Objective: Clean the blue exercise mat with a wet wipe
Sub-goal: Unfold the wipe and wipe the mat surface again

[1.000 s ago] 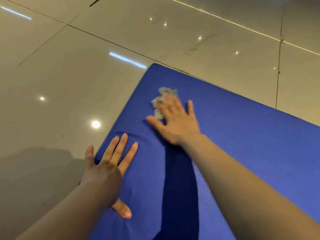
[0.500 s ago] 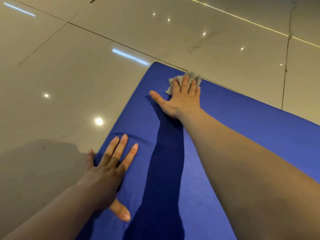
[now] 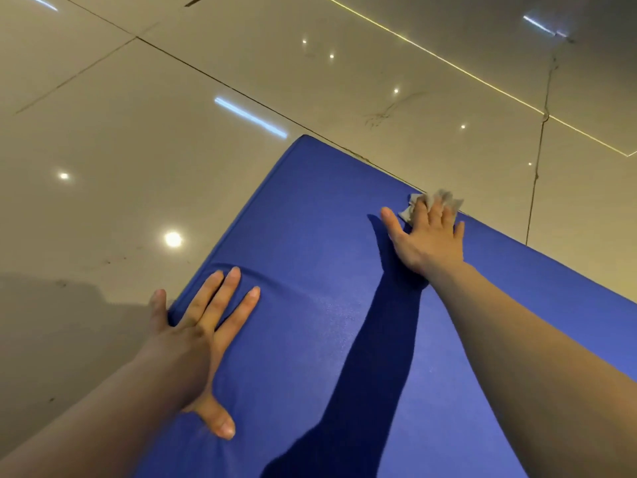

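Observation:
The blue exercise mat [image 3: 320, 257] lies on the floor and fills the lower right of the head view, its corner pointing away from me. My right hand [image 3: 425, 238] is stretched out flat at the mat's far edge and presses a crumpled whitish wet wipe [image 3: 444, 198] under its straight fingers. Only the wipe's rim shows past the fingertips. My left hand [image 3: 203, 322] rests flat on the mat's near left edge with fingers spread, its little finger hanging over the side.
Glossy beige floor tiles [image 3: 155, 150] with dark joints and ceiling-light reflections surround the mat. A crack runs down the floor at the right [image 3: 539, 150]. My arm's shadow falls across the mat.
My right hand has slid the wipe from near the mat's far corner to the right along the far edge. My left hand has stayed pressed on the left edge.

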### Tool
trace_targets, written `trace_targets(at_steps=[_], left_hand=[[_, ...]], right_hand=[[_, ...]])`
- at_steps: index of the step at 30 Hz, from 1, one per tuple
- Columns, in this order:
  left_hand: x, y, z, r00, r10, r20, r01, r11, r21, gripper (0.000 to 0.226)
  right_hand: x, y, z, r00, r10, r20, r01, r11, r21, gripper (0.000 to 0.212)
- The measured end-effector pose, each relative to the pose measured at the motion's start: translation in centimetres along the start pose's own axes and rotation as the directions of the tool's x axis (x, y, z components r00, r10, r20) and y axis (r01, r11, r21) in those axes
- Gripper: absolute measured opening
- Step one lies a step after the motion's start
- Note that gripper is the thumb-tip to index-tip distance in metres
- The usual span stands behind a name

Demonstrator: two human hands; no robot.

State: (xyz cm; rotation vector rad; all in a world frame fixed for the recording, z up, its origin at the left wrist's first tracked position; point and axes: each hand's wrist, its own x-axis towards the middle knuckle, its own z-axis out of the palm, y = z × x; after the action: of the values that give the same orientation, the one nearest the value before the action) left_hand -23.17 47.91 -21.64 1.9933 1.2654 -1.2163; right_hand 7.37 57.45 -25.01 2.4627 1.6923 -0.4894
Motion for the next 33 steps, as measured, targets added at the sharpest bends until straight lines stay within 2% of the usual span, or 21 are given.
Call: trace_targets(at_steps=[1,3,5,7,9,11,13,15,16,20,22,24,28,31,33], left_hand=[[-0.2,-0.1,0.1,1.0,-0.006,0.021,0.005,1.0,0.01,0.153],[-0.4,-0.1,0.1,0.999,-0.023,0.039,0.023,1.0,0.005,0.154],[-0.4,-0.2,0.3,0.999,-0.015,0.036,0.015,1.0,0.001,0.152],[-0.4,-0.3,0.4,1.0,-0.012,0.026,0.012,1.0,-0.007,0.154],[-0.5,-0.5,0.2,0.999,-0.026,0.021,0.026,1.0,-0.014,0.153],[-0.6,-0.3,0.0,0.998,-0.048,0.037,0.049,0.998,-0.025,0.15],[-0.5,0.1,0.0,0.997,-0.072,0.042,0.071,0.997,0.009,0.154],[-0.4,0.1,0.2,0.995,-0.098,-0.008,0.099,0.994,0.044,0.153],[-0.5,0.2,0.4,0.994,-0.103,-0.04,0.105,0.993,0.05,0.151],[-0.7,0.4,1.8,0.98,-0.125,-0.157,0.131,0.991,0.025,0.148],[-0.9,0.6,2.3,0.963,-0.173,-0.208,0.17,0.985,-0.032,0.148],[-1.5,0.8,3.4,0.932,-0.282,-0.226,0.248,0.954,-0.167,0.149],[-3.4,1.2,6.5,0.844,-0.494,-0.209,0.322,0.779,-0.539,0.143],[-3.8,1.6,7.3,0.819,-0.523,-0.236,0.311,0.751,-0.583,0.143],[-3.6,1.8,7.0,0.814,-0.522,-0.255,0.317,0.767,-0.558,0.144]], right_hand=[[-0.4,-2.2,0.5,1.0,-0.022,0.002,0.022,0.998,0.054,0.089],[-2.6,-7.4,2.2,0.975,-0.22,-0.008,0.22,0.97,0.108,0.077],[-6.3,-12.0,4.3,0.893,-0.45,-0.011,0.447,0.885,0.132,0.071],[-8.4,-13.1,5.2,0.826,-0.564,0.019,0.558,0.821,0.121,0.068],[-7.1,-10.2,4.9,0.806,-0.591,0.009,0.59,0.806,0.044,0.071],[-5.0,-4.9,3.8,0.877,-0.478,-0.056,0.48,0.877,0.025,0.079],[-3.8,1.8,2.5,0.974,-0.214,-0.073,0.216,0.976,0.016,0.079],[-4.5,6.6,1.4,0.999,0.041,0.019,-0.041,0.999,-0.003,0.082],[-5.1,7.6,1.3,0.993,0.107,0.05,-0.107,0.994,0.001,0.084],[-6.5,3.4,2.1,0.99,0.129,0.058,-0.133,0.988,0.079,0.089],[-7.5,-0.5,2.8,0.998,0.016,0.057,-0.021,0.996,0.086,0.086],[-9.2,-5.0,3.8,0.987,-0.151,0.058,0.144,0.983,0.117,0.082],[-14.1,-12.4,6.0,0.895,-0.434,0.098,0.426,0.9,0.095,0.085],[-17.0,-13.6,6.5,0.783,-0.592,0.191,0.594,0.803,0.054,0.075],[-16.9,-12.1,6.2,0.752,-0.625,0.207,0.638,0.77,0.008,0.068]])
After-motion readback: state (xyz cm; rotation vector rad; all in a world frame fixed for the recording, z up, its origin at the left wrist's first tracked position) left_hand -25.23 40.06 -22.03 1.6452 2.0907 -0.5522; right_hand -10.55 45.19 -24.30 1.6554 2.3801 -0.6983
